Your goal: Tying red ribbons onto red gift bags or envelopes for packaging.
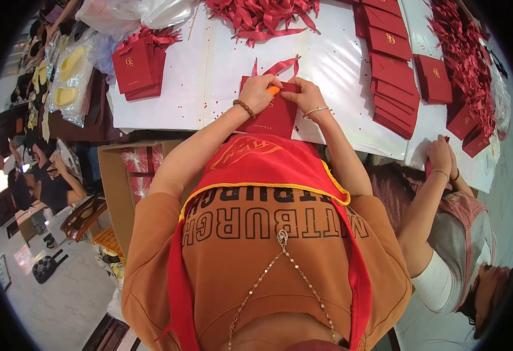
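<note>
1. While the white tabletop (221, 76) carries everything, its near edge holds the work in hand.
2. Red paper bags lie stacked (392, 70) toward the right edge, another pile (136, 67) at the left, loose ribbons (256, 14) along the far edge.
3. One red bag (274, 114) lies flat at the near edge, a ribbon (280, 65) trailing from its top.
4. Left hand (259, 90) and right hand (303, 90) pinch its top edge, fingers closed around an orange tool (274, 90); threading seems under way, calling for a steady pull.
</note>
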`<state>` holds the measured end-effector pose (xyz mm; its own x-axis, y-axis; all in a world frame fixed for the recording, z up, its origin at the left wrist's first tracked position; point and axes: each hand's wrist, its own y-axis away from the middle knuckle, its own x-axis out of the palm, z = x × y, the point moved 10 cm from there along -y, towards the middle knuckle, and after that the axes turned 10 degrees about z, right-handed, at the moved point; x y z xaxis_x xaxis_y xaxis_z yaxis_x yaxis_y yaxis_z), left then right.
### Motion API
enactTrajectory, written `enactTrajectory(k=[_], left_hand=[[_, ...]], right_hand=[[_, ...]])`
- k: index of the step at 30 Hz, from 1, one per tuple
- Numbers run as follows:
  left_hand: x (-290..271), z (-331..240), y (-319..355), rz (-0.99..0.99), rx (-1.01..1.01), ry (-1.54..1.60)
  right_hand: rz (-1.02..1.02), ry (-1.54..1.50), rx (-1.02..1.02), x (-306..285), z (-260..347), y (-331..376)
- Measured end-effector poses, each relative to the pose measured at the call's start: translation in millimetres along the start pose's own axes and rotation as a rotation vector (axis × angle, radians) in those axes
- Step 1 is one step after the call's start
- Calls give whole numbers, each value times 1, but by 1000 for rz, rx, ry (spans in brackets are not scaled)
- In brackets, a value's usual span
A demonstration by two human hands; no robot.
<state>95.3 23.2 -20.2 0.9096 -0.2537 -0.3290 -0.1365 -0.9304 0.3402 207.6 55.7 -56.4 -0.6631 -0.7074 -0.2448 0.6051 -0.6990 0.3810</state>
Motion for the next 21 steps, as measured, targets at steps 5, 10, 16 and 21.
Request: enactTrajectory(k=[5, 10, 16, 21], left_hand=[[-4, -12, 2, -93, 116, -261], [0, -23, -2, -91, 166, -420], [-5, -14, -7, -44, -22, -251], [4, -31, -10, -69, 188, -550]], right_hand=[[3, 3, 11, 2, 4, 1], [-29, 158, -55, -1, 18, 3], [-65, 282, -113, 0, 30, 9], [-131, 403, -269, 5, 57, 22]])
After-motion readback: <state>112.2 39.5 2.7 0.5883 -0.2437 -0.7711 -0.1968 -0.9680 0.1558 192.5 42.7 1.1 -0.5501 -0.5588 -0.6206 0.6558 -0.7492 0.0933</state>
